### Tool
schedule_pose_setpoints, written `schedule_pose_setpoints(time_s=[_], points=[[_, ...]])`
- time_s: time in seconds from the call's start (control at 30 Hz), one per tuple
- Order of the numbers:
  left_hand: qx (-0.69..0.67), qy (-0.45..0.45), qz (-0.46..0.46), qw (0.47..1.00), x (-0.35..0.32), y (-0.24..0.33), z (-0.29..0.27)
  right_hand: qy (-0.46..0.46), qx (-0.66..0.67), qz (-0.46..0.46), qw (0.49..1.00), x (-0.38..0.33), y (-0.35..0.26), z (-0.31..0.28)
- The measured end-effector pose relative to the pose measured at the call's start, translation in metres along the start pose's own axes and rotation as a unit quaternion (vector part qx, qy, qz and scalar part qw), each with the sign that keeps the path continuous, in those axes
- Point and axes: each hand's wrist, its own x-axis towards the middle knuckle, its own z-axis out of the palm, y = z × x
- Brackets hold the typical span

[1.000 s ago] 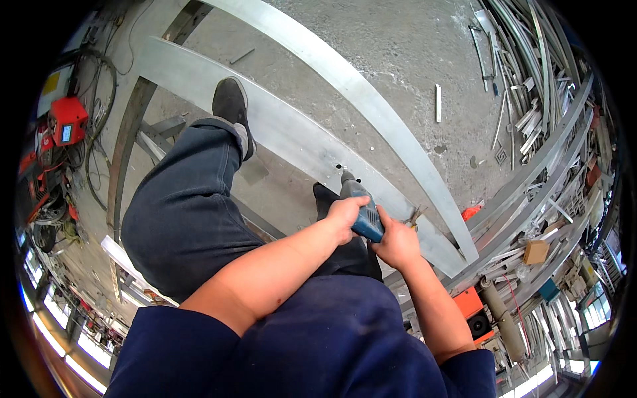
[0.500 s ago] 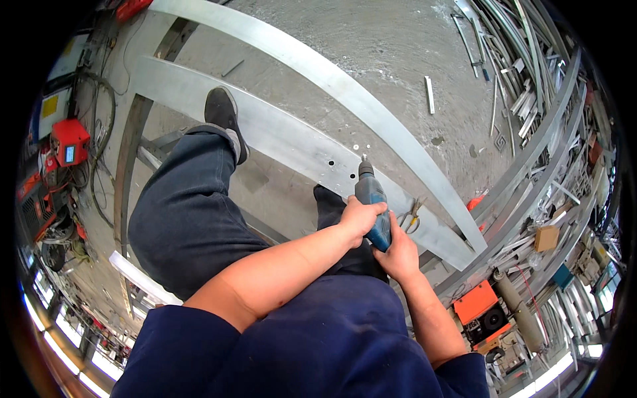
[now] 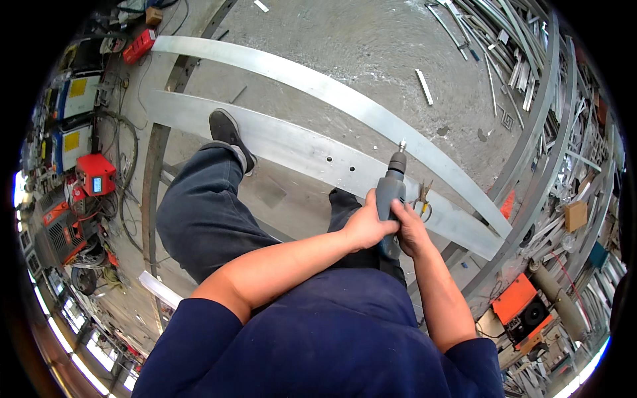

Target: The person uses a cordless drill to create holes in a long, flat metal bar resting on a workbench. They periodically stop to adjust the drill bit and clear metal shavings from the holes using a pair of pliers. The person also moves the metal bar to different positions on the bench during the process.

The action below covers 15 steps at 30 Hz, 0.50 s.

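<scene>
Gripping the drill (image 3: 392,190) from its left side, the left hand (image 3: 367,227) is closed around it; the right hand (image 3: 411,229), slightly blurred, lies with bent fingers against its right side, how tightly one cannot tell. The drill is above the right half of the plate (image 3: 285,140), its bit appearing past the far edge. Two dark holes (image 3: 352,169) lie left of the drill; scissors (image 3: 424,199) rest toward the plate's right end. A shoe (image 3: 227,129) stands near its left end. Beyond the right end sit a cardboard box (image 3: 575,216), contents hidden, and an orange housing (image 3: 515,295) containing a round black part (image 3: 533,314).
</scene>
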Motion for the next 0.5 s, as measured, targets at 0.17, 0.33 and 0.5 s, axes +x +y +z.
schedule_pose_setpoints(time_s=[0.17, 0.33, 0.5], points=[[0.075, -0.062, -0.045, 0.994, -0.031, 0.016, 0.002, -0.008, 0.041, -0.017, 0.999, -0.013, 0.010, 0.004], [0.070, -0.069, -0.003, 0.995, -0.044, 0.022, 0.009, -0.036, 0.055, -0.035, 0.997, -0.025, 0.011, -0.004], [0.054, -0.058, -0.026, 0.996, -0.046, 0.035, -0.017, -0.011, 0.012, -0.072, 0.997, -0.044, 0.004, -0.024]])
